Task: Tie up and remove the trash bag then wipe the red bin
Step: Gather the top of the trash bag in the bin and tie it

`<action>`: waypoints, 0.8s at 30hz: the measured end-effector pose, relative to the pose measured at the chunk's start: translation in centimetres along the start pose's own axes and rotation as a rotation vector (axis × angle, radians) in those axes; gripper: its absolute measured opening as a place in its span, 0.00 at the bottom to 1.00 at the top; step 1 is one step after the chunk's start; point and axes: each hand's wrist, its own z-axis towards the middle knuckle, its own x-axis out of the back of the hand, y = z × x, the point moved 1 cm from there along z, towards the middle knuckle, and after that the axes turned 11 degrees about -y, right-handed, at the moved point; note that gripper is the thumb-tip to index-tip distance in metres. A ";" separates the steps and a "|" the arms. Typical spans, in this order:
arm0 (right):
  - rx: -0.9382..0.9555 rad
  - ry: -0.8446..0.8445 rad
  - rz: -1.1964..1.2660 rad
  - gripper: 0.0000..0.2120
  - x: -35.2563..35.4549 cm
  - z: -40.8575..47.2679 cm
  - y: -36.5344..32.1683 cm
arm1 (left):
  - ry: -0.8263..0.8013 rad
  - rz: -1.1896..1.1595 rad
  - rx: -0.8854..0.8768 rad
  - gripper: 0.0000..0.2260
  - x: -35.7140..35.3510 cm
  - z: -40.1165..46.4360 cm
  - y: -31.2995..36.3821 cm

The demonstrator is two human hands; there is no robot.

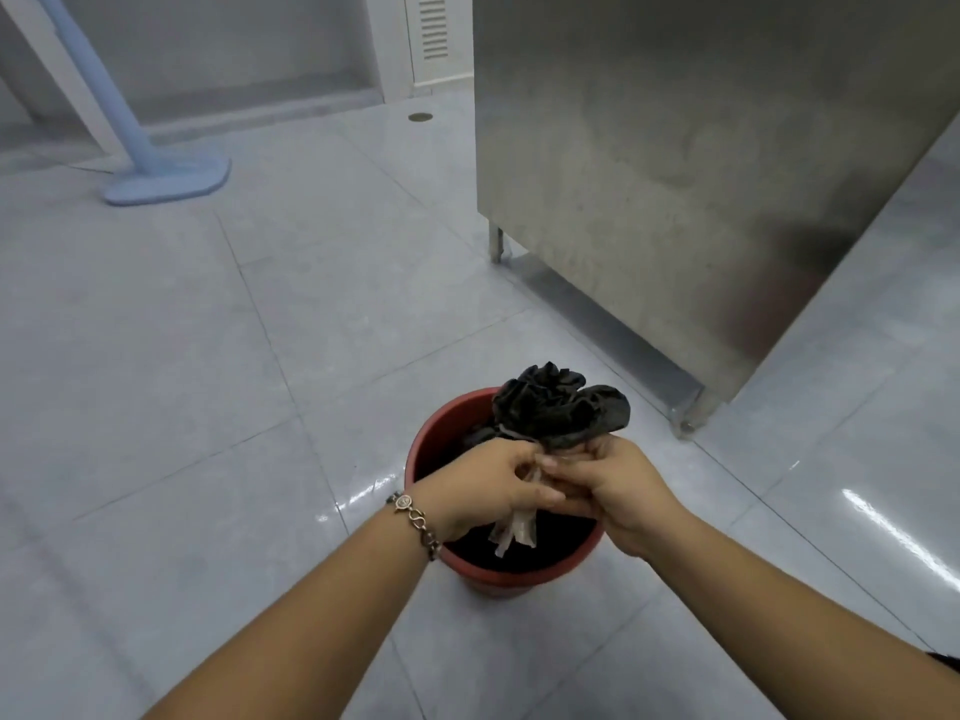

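Bag point(558, 407), black, has its mouth gathered into a crumpled bunch that stands just above and beyond the two hands, over the far half of the bin point(439, 428). The rest of the bag lies down inside the bin, dark against the red wall.

Far to the left of the hands and well beyond them, a pale blue stand point(166, 181) rests its flat foot on the floor point(182, 356), its pole leaning up and out of view.

The left hand point(488, 485) sits over the bin's near-left rim, a chain bracelet point(415, 519) on its wrist. Its fingers are curled shut around pale strips point(514, 527), the bag's ties by the look of them, whose loose ends hang below the hand into the bin's opening.

The right hand point(618, 491) presses against the left, thumb and fingers pinched on the bag's neck just under the bunch and on the same strips. The two hands touch at the fingertips.

The bin stands on the glossy grey tiled floor directly under both hands.

Beyond and to the right of the right hand, well apart from it, stands a steel cabinet point(701, 174) on short legs.
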 end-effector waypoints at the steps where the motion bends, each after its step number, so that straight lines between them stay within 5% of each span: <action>1: -0.001 -0.013 -0.014 0.04 -0.1 -0.1 0.0 | 0.014 0.053 0.013 0.06 0.1 0.0 0.2; 9: 0.049 -0.126 -0.062 0.16 0.9 -0.1 0.1 | 0.385 0.181 0.057 0.12 0.9 0.3 -0.4; 14: 0.123 -0.110 -0.101 0.13 1.3 0.2 1.1 | 0.301 0.327 0.122 0.16 -0.7 0.1 0.1; 24: 0.162 -0.115 -0.658 0.06 0.9 -0.4 1.1 | 0.179 0.104 0.323 0.09 0.1 -0.2 0.3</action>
